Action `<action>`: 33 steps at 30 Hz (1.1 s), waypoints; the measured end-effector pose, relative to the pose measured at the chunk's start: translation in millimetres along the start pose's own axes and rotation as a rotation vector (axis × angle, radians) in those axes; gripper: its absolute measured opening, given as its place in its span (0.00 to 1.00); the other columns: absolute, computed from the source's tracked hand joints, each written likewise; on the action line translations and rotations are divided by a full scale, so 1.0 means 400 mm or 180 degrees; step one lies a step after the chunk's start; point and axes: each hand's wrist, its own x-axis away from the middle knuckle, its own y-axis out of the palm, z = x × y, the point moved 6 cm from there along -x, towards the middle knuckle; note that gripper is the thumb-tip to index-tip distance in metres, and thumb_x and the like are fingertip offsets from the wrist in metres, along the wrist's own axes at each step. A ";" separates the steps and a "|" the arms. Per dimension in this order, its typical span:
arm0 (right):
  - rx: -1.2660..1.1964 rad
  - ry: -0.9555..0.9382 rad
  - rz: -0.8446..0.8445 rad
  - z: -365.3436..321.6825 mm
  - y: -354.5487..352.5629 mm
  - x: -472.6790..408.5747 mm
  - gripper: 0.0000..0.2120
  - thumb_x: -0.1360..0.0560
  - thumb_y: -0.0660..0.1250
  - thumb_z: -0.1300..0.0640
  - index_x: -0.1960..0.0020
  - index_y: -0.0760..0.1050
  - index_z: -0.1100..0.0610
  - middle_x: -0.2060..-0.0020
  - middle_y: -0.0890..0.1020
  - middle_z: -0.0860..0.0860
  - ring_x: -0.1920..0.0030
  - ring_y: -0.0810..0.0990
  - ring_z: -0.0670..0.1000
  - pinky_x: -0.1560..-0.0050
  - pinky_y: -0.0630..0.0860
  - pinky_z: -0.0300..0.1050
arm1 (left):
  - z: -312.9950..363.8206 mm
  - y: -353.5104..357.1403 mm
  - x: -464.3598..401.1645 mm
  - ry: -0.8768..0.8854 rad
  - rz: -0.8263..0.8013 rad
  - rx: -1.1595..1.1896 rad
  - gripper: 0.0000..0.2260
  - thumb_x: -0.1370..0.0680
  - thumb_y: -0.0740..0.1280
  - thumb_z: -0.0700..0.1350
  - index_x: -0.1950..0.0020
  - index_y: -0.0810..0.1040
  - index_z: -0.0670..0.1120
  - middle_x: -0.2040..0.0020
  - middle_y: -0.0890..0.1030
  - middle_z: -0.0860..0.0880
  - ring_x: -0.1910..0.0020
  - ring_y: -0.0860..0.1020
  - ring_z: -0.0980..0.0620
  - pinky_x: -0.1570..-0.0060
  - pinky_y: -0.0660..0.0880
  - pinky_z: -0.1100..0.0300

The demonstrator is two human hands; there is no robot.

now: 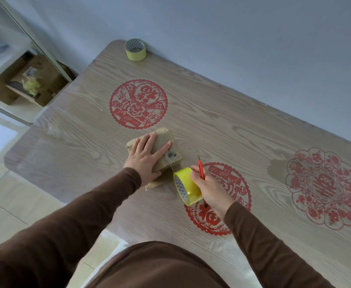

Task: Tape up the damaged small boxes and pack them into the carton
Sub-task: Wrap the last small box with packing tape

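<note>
Only 1 small brown cardboard box (162, 148) is being taped: left hand (147, 154) presses flat, right hand (206, 188), at 4 o'clock, holds yellow tape roll (186, 189) and red knife (201, 170); no carton packed.

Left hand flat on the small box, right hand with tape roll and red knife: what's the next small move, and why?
Probably cut the tape. A strip runs from the box to the tape roll, the left hand presses the box, and the right hand already holds the red knife.

The left hand (144, 155) hides much of the small box (166, 145), the right hand (208, 191) hides the middle of the red cutter (201, 170), and the desk (212, 113) is cut off at the right edge.
</note>
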 end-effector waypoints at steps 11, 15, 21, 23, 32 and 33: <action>0.0130 -0.0153 -0.0002 0.039 0.010 0.013 0.24 0.15 0.59 0.50 0.21 0.60 0.54 0.35 0.69 0.40 0.31 0.67 0.43 0.30 0.62 0.39 | 0.050 0.038 0.035 -0.0345 -0.0098 -0.0387 0.64 0.39 0.62 0.81 0.19 0.33 0.47 0.19 0.35 0.44 0.20 0.36 0.42 0.27 0.36 0.30; -0.0191 -0.0192 0.0214 0.011 0.001 0.010 0.27 0.17 0.61 0.44 0.22 0.63 0.54 0.30 0.72 0.46 0.29 0.70 0.47 0.27 0.65 0.45 | 0.076 0.055 0.033 -0.0514 -0.0153 -0.0566 0.65 0.37 0.68 0.76 0.20 0.32 0.45 0.19 0.35 0.39 0.21 0.35 0.37 0.29 0.41 0.26; -0.0120 -0.0109 0.0147 -0.010 0.016 0.002 0.26 0.17 0.61 0.44 0.22 0.64 0.52 0.29 0.72 0.45 0.29 0.70 0.46 0.26 0.65 0.46 | 0.064 0.050 0.038 -0.0399 0.0213 -0.0746 0.46 0.27 0.69 0.52 0.17 0.43 0.46 0.18 0.48 0.40 0.19 0.49 0.38 0.28 0.54 0.30; -0.0113 -0.0064 0.0128 -0.001 0.018 0.008 0.25 0.16 0.60 0.47 0.22 0.63 0.53 0.31 0.71 0.44 0.30 0.69 0.44 0.32 0.64 0.40 | 0.051 0.038 0.033 -0.0340 0.0430 -0.0715 0.46 0.28 0.70 0.49 0.17 0.47 0.46 0.18 0.55 0.43 0.20 0.56 0.40 0.28 0.59 0.33; -0.0127 0.0130 0.0066 0.051 0.046 -0.016 0.25 0.16 0.60 0.46 0.22 0.64 0.53 0.29 0.74 0.49 0.29 0.72 0.49 0.30 0.67 0.44 | -0.008 0.003 -0.012 -0.0576 -0.0019 -0.0569 0.49 0.30 0.72 0.62 0.19 0.42 0.60 0.20 0.41 0.36 0.21 0.45 0.34 0.27 0.47 0.27; -0.0169 0.0150 0.0042 0.050 0.049 -0.016 0.26 0.16 0.60 0.46 0.21 0.63 0.53 0.29 0.74 0.48 0.29 0.72 0.48 0.31 0.68 0.42 | -0.010 -0.003 -0.017 -0.0564 -0.0007 -0.0595 0.48 0.29 0.70 0.62 0.20 0.42 0.60 0.20 0.45 0.35 0.22 0.50 0.34 0.28 0.52 0.29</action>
